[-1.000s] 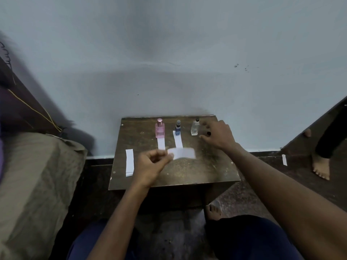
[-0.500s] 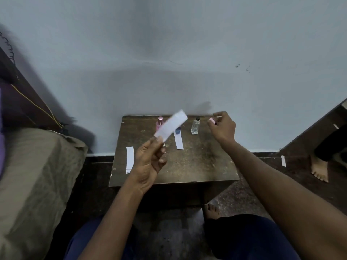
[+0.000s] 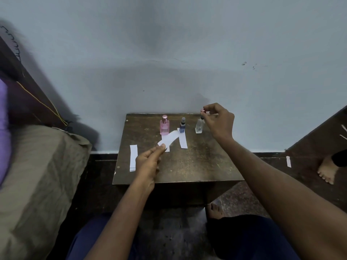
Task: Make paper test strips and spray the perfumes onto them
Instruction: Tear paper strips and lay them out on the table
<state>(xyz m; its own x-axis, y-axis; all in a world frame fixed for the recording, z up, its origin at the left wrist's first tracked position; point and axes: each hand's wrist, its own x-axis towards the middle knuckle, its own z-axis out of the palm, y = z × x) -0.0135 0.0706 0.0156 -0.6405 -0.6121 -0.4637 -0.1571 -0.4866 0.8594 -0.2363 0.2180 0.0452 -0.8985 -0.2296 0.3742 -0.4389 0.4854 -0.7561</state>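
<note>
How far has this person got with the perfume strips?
Strips are cut: one lies before the pink bottle, one before the blue bottle, a spare at the table's left. The left hand pinches a third strip; the right hand holds a small cap above the clear bottle. Spraying it seems left.

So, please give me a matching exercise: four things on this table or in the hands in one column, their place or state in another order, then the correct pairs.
Things
1. pink bottle
2. clear bottle
3. small pink cap
4. curved paper strip

Place or state
A. pinched by the left hand
B. leftmost in the bottle row, cap on
C. held in the right hand, above the table
D. rightmost in the row, nozzle bare

Pairs: 1-B, 2-D, 3-C, 4-A
</note>
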